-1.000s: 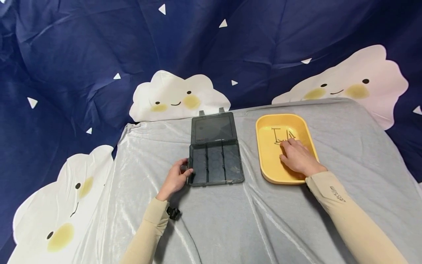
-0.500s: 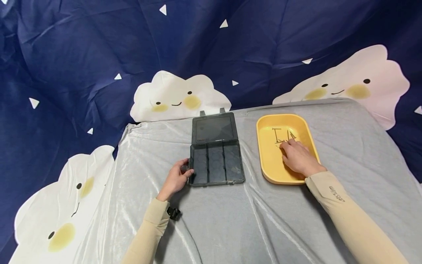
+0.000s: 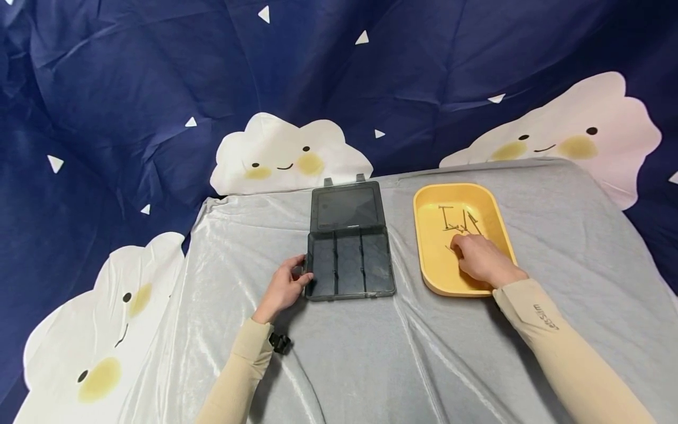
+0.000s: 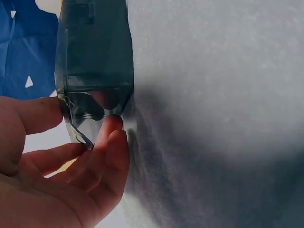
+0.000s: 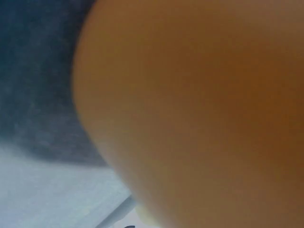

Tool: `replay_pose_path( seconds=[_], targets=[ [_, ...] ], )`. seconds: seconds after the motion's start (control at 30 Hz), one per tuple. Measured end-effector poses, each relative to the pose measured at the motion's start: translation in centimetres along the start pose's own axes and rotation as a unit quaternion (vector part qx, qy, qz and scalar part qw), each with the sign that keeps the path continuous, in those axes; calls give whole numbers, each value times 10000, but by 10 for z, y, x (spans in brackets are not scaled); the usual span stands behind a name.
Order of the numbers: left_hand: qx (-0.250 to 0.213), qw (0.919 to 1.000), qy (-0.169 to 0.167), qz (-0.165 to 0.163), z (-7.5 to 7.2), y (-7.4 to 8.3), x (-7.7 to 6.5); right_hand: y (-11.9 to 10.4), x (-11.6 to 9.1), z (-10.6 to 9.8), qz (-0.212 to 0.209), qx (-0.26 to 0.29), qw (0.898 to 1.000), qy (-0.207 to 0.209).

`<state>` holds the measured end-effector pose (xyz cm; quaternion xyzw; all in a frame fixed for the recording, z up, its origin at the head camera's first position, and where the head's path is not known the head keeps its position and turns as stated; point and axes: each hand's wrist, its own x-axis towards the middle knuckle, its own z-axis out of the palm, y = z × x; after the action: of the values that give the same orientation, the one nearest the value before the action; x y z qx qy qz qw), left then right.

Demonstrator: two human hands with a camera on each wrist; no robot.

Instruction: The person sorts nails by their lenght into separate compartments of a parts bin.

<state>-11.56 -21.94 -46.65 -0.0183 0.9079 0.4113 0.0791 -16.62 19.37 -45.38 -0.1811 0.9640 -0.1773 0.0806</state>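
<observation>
The dark, see-through compartment box point(image 3: 351, 295) lies with its lid point(image 3: 346, 207) folded back, three long compartments facing up. My left hand point(image 3: 286, 287) grips its left side wall; in the left wrist view the thumb and fingers are at the end of the box point(image 4: 97, 52). To the right is a yellow tray point(image 3: 438, 270), with several thin dark nails or screws point(image 3: 446, 219) toward its far end. My right hand point(image 3: 481, 258) reaches into the tray with its fingers bent. A thin piece shows right at the fingertips; I cannot tell whether they pinch it.
A grey cloth point(image 3: 360, 359) with wrinkles covers the table. Behind it hangs a dark blue curtain point(image 3: 296, 59) with white clouds. The tray's outer wall point(image 5: 190, 118) fills most of the right wrist view, out of focus.
My right hand has drawn back slightly toward me in the tray, and more of the thin pieces now show. A thin piece has shifted nearer with the fingertips. The left hand stays on the box.
</observation>
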Motion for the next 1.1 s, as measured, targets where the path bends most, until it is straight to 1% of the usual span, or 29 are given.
replay_pose_path(
  seconds=[0.2, 0.33, 0.5, 0.7, 0.87, 1.1],
  targets=[
    [34, 10000, -31, 49, 2, 1, -1, -6, -2, -4, 276, 112, 9983, -505],
    [-35, 9999, -94, 44, 3, 2, -2, -9, -4, -5, 435, 104, 9968, -665],
    [-157, 9998, -102, -51, 3, 4, -2, -10, -4, -3, 548, 96, 9958, -727],
    [-47, 10000, -47, -36, 4, 4, -1, -11, -4, -2, 604, 124, 9955, -720],
    [-52, 10000, -63, -40, 4, 3, -1, -12, -4, -2, 723, 145, 9942, -777],
    [-311, 9994, -87, -143, 5, 3, -1, -10, -5, 0, 733, 96, 9948, -695]
  ],
)
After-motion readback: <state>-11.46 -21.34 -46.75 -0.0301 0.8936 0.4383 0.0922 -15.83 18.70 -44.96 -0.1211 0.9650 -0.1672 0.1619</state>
